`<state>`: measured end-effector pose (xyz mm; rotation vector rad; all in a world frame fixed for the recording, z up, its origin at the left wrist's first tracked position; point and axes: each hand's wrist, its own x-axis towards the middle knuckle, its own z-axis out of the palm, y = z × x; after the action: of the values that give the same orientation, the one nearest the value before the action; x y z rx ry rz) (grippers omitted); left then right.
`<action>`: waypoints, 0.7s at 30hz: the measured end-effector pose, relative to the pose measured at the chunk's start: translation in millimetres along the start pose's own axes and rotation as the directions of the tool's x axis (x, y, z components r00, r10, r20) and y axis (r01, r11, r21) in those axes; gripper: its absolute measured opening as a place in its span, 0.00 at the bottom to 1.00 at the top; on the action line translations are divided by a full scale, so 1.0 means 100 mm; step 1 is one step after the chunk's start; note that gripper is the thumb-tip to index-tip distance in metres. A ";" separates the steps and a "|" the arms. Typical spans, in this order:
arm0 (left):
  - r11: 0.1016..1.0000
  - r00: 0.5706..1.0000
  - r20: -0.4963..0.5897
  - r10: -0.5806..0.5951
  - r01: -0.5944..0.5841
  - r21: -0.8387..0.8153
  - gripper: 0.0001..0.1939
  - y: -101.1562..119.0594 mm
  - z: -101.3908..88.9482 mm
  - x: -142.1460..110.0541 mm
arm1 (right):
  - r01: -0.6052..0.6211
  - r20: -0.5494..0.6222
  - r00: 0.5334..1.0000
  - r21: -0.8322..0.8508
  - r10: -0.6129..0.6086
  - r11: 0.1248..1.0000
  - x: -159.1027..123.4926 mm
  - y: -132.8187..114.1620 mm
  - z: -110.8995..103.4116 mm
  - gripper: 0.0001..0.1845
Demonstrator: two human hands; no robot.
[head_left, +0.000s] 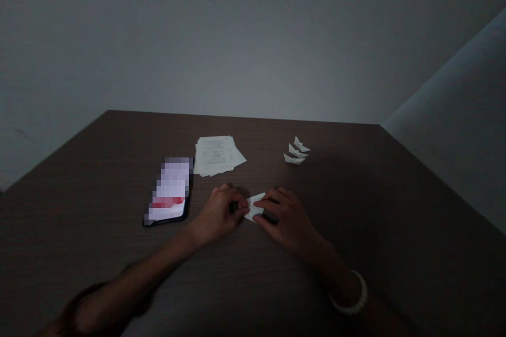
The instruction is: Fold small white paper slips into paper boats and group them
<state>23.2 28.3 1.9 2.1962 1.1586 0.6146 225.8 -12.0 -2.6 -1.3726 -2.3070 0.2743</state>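
Observation:
A small piece of folded white paper (253,206) sits on the dark wood table between my two hands. My left hand (216,216) pinches its left end with the fingertips. My right hand (286,218) holds its right side, with the fingers curled over the paper. Much of the paper is hidden by my fingers, so its exact shape is hard to tell. A white beaded bracelet (350,295) circles my right wrist.
Several small folded paper boats (296,151) lie ahead to the right. A stack of printed sheets (219,155) and a smartphone (169,191) with a lit, blurred screen lie ahead to the left. The dark wood table (316,139) ends at a grey wall (253,37).

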 end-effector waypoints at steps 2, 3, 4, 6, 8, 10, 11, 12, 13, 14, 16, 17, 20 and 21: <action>1.000 1.000 -0.014 -0.003 0.003 0.020 0.04 0.00 0.02 0.00 | 0.001 0.002 1.000 0.002 -0.001 1.000 0.00 0.00 0.00 0.11; 0.999 1.000 -0.023 -0.002 0.002 0.034 0.04 0.00 0.04 0.00 | 0.003 0.003 1.000 0.003 -0.003 1.000 0.00 0.00 0.00 0.11; 0.999 0.999 -0.032 0.000 0.002 0.051 0.03 0.00 0.05 -0.01 | 0.007 0.004 1.000 0.003 -0.007 1.000 0.00 0.00 0.00 0.11; 0.997 0.999 -0.038 0.000 0.003 0.080 0.03 0.00 0.07 -0.01 | 0.014 0.008 1.000 -0.002 -0.014 1.000 -0.01 0.01 0.00 0.10; 0.994 0.999 -0.033 -0.007 0.011 0.106 0.03 0.00 0.09 -0.01 | 0.017 0.011 1.000 -0.005 -0.017 1.000 -0.01 0.01 0.01 0.10; 0.992 1.000 -0.025 -0.015 0.019 0.128 0.04 0.01 0.10 0.00 | 0.018 0.009 1.000 -0.008 -0.018 1.000 -0.01 0.01 0.02 0.10; 0.991 1.000 -0.023 -0.018 0.021 0.134 0.05 0.02 0.10 0.01 | 0.020 0.010 1.000 -0.010 -0.019 1.000 -0.01 0.01 0.02 0.10; 0.990 1.000 -0.020 -0.019 0.022 0.137 0.05 0.03 0.10 0.01 | 0.023 0.012 1.000 -0.014 -0.022 1.000 -0.01 0.01 0.02 0.10; 0.990 1.000 -0.017 -0.020 0.023 0.136 0.05 0.04 0.10 0.01 | 0.026 0.014 1.000 -0.019 -0.026 0.999 -0.01 0.01 0.01 0.10; 0.990 1.000 -0.016 -0.024 0.026 0.136 0.05 0.04 0.09 0.02 | 0.032 0.020 0.999 -0.025 -0.031 0.999 -0.01 0.00 0.01 0.10; 0.991 0.999 -0.013 -0.034 0.036 0.130 0.05 0.05 0.09 0.02 | 0.046 0.027 0.999 -0.041 -0.044 0.998 -0.01 -0.01 -0.01 0.10; 0.991 0.999 -0.013 -0.038 0.039 0.126 0.05 0.05 0.09 0.02 | 0.052 0.028 0.998 -0.051 -0.051 0.997 -0.01 -0.01 -0.02 0.10; 0.993 0.999 -0.012 -0.031 0.032 0.115 0.04 0.04 0.09 0.01 | 0.065 0.019 0.998 -0.070 -0.064 0.995 -0.01 -0.01 -0.02 0.13; 0.993 1.000 -0.010 -0.023 0.024 0.112 0.04 0.03 0.08 0.01 | 0.065 0.013 0.998 -0.071 -0.065 0.995 -0.01 -0.01 -0.02 0.13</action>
<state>30.7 25.3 -1.7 2.2719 1.2493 0.5623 226.3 -13.6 -0.7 -1.3297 -2.3862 0.1803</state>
